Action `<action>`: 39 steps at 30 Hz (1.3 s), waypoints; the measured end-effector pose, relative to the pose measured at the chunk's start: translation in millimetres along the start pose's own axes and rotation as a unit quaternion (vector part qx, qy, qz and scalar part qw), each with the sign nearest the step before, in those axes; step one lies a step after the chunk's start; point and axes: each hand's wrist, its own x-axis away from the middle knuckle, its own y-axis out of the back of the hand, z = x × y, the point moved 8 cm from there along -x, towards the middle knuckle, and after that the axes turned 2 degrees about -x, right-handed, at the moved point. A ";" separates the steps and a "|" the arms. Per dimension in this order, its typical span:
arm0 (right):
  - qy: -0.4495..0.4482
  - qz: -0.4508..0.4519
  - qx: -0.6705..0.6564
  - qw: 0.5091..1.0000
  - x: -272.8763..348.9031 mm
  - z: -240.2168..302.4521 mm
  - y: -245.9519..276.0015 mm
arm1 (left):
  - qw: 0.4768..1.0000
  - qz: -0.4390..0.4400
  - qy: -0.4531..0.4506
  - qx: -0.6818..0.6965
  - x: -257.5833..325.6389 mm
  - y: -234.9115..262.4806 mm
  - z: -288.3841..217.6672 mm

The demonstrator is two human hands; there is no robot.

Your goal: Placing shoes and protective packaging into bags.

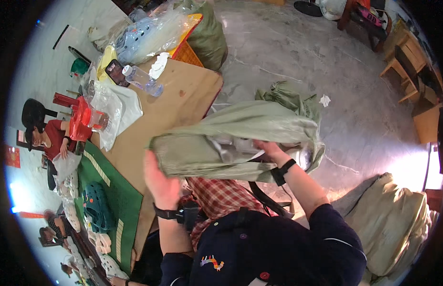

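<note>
A pale green fabric sack [240, 117] hangs in front of me with its mouth spread wide toward me. At the sack's left corner, my left hand [160, 178] touches the rim; its fingers are smeared by motion. My right hand [269, 150] reaches into the mouth from the right, its fingers partly hidden among whitish and clear plastic-looking contents [228, 148]. What those contents are, I cannot make out. Below the sack a red-and-white checked cloth [216, 193] covers my lap area.
The brown tabletop [178, 102] at left bears a plastic bottle [144, 81], a phone [115, 72] and plastic bags. Dark green clogs [97, 207] lie on a green mat [123, 190]. A person in red [57, 138] works at far left. A full beige sack [393, 224] stands at right.
</note>
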 end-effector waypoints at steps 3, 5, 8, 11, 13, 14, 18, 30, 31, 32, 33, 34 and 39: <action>0.029 0.037 0.161 0.986 28.7 10.2 -7.2 | 0.998 -0.030 -0.019 0.046 -22.6 68.4 -13.7; -0.030 -0.091 0.189 0.977 73.1 71.3 16.1 | 0.998 -0.036 -0.018 0.058 -10.0 85.4 -20.4; 0.112 -0.348 0.456 0.811 118.1 70.9 87.7 | 0.992 -0.049 -0.001 0.114 -5.5 84.6 -18.5; -0.120 -0.402 0.397 0.816 108.6 -43.9 152.0 | 0.994 -0.009 0.008 0.109 -13.0 81.0 -14.6; -0.150 -0.383 0.353 0.840 99.0 -81.6 176.2 | 0.994 -0.018 0.023 0.102 -13.7 83.1 -11.9; -0.098 -0.396 0.331 0.851 91.9 -69.6 177.5 | 0.994 -0.025 0.016 0.104 -11.2 83.5 -14.5; 0.059 -0.440 0.109 0.889 49.1 16.3 248.3 | 0.995 -0.028 0.080 0.058 -8.3 54.3 17.4; 0.217 -0.240 -0.207 0.923 54.8 292.1 107.9 | 0.972 -0.004 0.081 0.221 34.6 35.0 -20.6; 0.201 -0.248 -0.116 0.940 37.9 281.8 111.6 | 0.971 -0.010 0.079 0.224 34.5 43.3 -5.1; 0.186 -0.254 -0.024 0.949 16.7 260.4 120.3 | 0.986 -0.055 0.102 0.122 40.1 62.3 15.8; 0.097 -0.296 0.190 0.931 -18.8 215.5 160.7 | 0.988 -0.085 0.128 0.020 38.0 75.1 40.6; -0.002 -0.260 0.075 0.963 -47.5 152.0 179.4 | 0.986 -0.077 0.145 -0.021 35.6 84.3 68.4; -0.162 -0.179 0.033 0.970 -52.0 120.9 137.2 | 0.950 -0.156 0.244 0.119 43.3 140.8 124.3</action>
